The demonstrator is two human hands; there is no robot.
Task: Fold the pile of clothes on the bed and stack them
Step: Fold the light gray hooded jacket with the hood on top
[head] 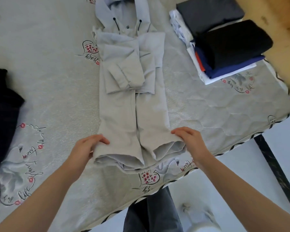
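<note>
Here, a printed quilted bed (208, 104) beside pale floor (283, 131).

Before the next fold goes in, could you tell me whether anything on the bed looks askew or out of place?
Nothing serious. The grey hoodie lies straight, sleeves folded in, left hand and right hand gripping its hem. The folded stack sits slightly fanned.

Both hands (89, 146) (189, 141) curled, grip closed

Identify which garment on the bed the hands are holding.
The light grey hoodie, gripped at its hem by both hands; the folded stacks and dark garment lie untouched.
</note>
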